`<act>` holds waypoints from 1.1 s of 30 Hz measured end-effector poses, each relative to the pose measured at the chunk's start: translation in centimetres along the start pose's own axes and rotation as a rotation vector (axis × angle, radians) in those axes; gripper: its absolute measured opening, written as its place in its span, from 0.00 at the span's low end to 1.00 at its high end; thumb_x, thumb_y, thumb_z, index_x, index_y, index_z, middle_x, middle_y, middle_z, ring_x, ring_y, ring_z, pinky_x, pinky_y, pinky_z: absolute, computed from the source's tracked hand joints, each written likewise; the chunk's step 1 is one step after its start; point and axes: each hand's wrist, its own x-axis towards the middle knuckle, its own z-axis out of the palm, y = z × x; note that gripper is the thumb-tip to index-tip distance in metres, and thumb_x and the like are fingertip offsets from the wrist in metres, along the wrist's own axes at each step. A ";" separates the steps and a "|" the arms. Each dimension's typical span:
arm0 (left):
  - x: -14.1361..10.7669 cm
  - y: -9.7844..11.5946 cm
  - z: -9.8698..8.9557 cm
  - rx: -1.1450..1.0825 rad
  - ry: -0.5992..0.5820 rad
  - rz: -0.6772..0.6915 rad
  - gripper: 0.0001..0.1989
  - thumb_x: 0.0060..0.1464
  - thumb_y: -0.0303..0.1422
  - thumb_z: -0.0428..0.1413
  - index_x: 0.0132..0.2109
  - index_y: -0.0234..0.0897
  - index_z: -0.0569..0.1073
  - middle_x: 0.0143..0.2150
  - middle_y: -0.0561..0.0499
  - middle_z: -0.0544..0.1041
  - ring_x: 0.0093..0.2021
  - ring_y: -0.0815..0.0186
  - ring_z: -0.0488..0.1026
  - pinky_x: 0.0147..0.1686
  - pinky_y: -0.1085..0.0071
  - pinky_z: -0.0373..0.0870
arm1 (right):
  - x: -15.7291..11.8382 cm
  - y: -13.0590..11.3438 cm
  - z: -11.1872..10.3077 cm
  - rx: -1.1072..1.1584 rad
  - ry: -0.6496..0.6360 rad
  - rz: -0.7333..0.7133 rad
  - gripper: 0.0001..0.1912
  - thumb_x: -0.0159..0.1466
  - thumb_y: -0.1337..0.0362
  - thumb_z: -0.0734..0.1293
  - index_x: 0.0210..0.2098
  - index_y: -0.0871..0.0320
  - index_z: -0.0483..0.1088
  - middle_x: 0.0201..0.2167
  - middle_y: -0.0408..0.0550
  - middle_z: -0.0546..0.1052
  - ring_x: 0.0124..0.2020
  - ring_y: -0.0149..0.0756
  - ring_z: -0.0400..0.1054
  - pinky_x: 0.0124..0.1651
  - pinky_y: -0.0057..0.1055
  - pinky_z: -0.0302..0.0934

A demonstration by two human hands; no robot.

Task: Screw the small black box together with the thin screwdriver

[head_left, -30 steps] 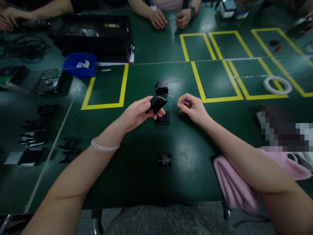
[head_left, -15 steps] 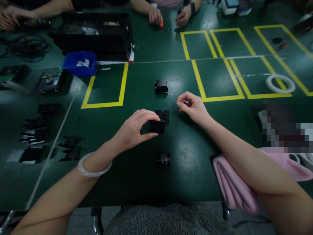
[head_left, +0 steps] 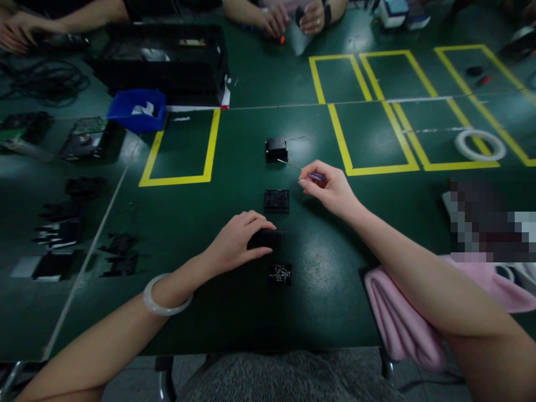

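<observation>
Four small dark things form a rough column on the green counter (head_left: pixel 234 326): a box (head_left: pixel 276 148) farthest off, a flat piece (head_left: pixel 276 201), a black block (head_left: pixel 268 239), then a batch of screws (head_left: pixel 280 273) nearest the person. The left hand (head_left: pixel 234 243) holds the block from its left side, fingers along the far edge and thumb along the near one, parted by the block's depth. Its long axis runs roughly crosswise, its right end reaching beyond the fingertips; whether it touches the counter cannot be told. The screws lie just nearer the person than the thumb. The right hand (head_left: pixel 335 190), farther from the block, has its fingers closed around a screwdriver (head_left: pixel 317 177), whose shaft points left to the box's near edge.
</observation>
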 end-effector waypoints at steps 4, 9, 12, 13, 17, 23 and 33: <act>0.0 0.2 0.3 0.020 0.005 -0.006 0.19 0.65 0.42 0.63 0.59 0.41 0.72 0.56 0.45 0.76 0.56 0.53 0.73 0.53 0.55 0.68 | 0.0 0.0 0.0 0.002 0.005 0.001 0.07 0.64 0.61 0.70 0.36 0.58 0.72 0.27 0.40 0.69 0.27 0.27 0.61 0.33 0.32 0.57; 0.5 0.7 0.8 0.039 0.003 0.016 0.20 0.65 0.43 0.63 0.58 0.40 0.72 0.56 0.45 0.76 0.53 0.53 0.73 0.52 0.56 0.67 | 0.0 0.1 0.0 0.003 0.005 -0.001 0.07 0.64 0.61 0.70 0.36 0.58 0.72 0.28 0.40 0.69 0.27 0.27 0.61 0.33 0.31 0.57; 1.3 1.0 1.2 0.051 0.001 0.038 0.20 0.66 0.44 0.62 0.57 0.39 0.72 0.55 0.45 0.77 0.53 0.53 0.73 0.52 0.56 0.68 | 0.1 0.1 0.0 0.007 0.005 0.003 0.07 0.64 0.61 0.70 0.36 0.58 0.72 0.28 0.40 0.69 0.27 0.27 0.60 0.32 0.31 0.57; 1.6 1.1 1.3 0.056 0.003 0.044 0.20 0.66 0.45 0.62 0.57 0.39 0.72 0.55 0.45 0.77 0.53 0.53 0.73 0.52 0.56 0.68 | 0.1 0.1 0.0 0.005 0.003 0.006 0.07 0.64 0.61 0.70 0.35 0.58 0.72 0.28 0.40 0.69 0.27 0.27 0.60 0.32 0.31 0.57; 3.0 1.9 2.1 0.081 -0.006 0.049 0.21 0.65 0.46 0.62 0.57 0.38 0.72 0.55 0.45 0.77 0.52 0.52 0.73 0.51 0.56 0.68 | 0.0 0.1 0.0 0.001 0.002 0.012 0.07 0.64 0.60 0.70 0.35 0.58 0.71 0.27 0.40 0.69 0.27 0.27 0.60 0.32 0.31 0.58; 4.3 2.3 1.0 0.125 0.197 0.113 0.24 0.68 0.54 0.54 0.55 0.38 0.74 0.53 0.43 0.77 0.51 0.53 0.73 0.49 0.57 0.67 | 0.0 0.0 0.1 0.008 0.002 0.020 0.07 0.64 0.60 0.70 0.35 0.57 0.72 0.27 0.40 0.69 0.28 0.28 0.60 0.32 0.31 0.59; 5.0 -2.6 -1.8 0.074 0.129 -0.113 0.19 0.63 0.40 0.62 0.58 0.39 0.73 0.57 0.43 0.74 0.58 0.51 0.71 0.58 0.52 0.66 | -0.1 -0.2 -0.1 0.004 -0.016 0.021 0.07 0.65 0.60 0.70 0.36 0.57 0.71 0.27 0.40 0.68 0.27 0.28 0.60 0.33 0.33 0.57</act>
